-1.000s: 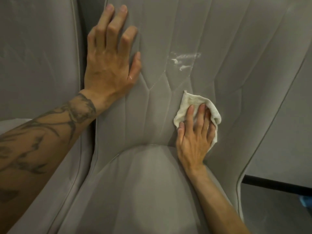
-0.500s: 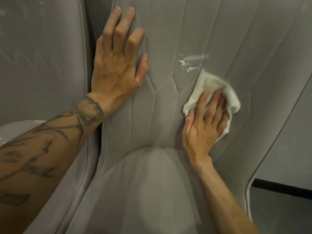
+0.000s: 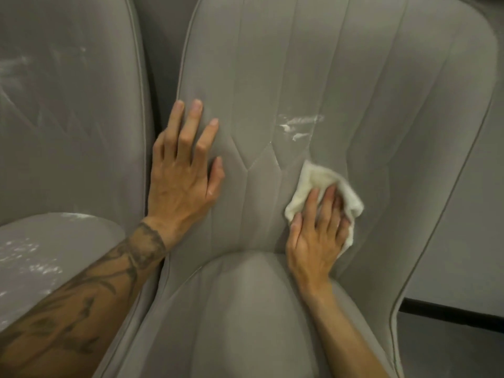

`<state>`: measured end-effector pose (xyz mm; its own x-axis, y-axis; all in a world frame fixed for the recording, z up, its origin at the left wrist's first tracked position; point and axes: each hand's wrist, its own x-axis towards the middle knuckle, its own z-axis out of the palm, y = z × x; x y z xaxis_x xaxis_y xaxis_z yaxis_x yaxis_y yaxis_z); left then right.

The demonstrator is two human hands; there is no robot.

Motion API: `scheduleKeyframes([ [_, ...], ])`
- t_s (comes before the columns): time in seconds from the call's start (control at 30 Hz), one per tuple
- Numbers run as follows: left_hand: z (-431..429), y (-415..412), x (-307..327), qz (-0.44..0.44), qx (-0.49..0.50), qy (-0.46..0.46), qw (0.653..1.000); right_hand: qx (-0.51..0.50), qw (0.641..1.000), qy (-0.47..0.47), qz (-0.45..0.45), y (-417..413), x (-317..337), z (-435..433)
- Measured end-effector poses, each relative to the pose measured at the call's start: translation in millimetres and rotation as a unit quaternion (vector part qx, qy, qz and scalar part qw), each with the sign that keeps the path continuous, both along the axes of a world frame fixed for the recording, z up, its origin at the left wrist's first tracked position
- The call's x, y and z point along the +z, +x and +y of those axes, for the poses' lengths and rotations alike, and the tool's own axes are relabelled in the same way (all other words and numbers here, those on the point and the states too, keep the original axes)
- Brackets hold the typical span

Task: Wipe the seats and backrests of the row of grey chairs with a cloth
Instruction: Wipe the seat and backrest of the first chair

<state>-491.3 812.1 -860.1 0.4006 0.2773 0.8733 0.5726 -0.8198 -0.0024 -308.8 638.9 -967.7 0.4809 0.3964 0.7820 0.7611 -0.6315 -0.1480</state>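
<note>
The cloth (image 3: 313,184), white and bunched, lay at centre right of the frame against the lower backrest (image 3: 272,64) of the middle chair, just above the seat (image 3: 245,309). The right hand (image 3: 316,230) pressed it to the upholstery, fingers extended over it rather than curled round it. The left hand (image 3: 182,173), left of centre, was spread flat on the same backrest near its edge, holding nothing. The hands were well apart.

White smears (image 3: 300,126) showed on the backrest just above the cloth, not yet wiped. The neighbouring chair (image 3: 68,105), at the left of the frame, bore pale streaks, and the adjoining seat (image 3: 54,241) bore white specks.

Judgement: this backrest was unfinished, and the neighbouring chair appeared to need wiping. Any further chairs were out of view.
</note>
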Motion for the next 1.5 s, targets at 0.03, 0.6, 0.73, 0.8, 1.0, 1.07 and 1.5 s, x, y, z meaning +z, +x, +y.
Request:
scheduleKeyframes([
  [0.03,0,0,-1,-0.003,-0.002,0.0,1.0,0.01,1.0,-0.021,0.003,-6,-13,-8],
  [0.6,-4,-5,-12,-0.01,-0.009,-0.017,1.0,0.016,1.0,0.014,-0.012,17,26,13],
  [0.73,-4,-5,-13,-0.008,-0.01,-0.013,1.0,-0.027,0.996,0.08,-0.017,24,45,30],
  [0.8,-3,-5,-13,-0.006,-0.01,-0.013,1.0,-0.016,0.998,0.053,-0.003,10,17,22],
  [1.0,-6,-5,-12,-0.006,-0.007,-0.018,1.0,0.019,1.0,0.016,0.004,6,18,10],
  [1.07,-7,-6,-11,-0.005,-0.005,-0.024,1.0,0.002,0.997,0.07,-0.013,23,54,26],
  [1.5,-12,-6,-10,-0.002,0.001,-0.022,1.0,0.021,0.999,0.044,-0.017,21,30,17],
])
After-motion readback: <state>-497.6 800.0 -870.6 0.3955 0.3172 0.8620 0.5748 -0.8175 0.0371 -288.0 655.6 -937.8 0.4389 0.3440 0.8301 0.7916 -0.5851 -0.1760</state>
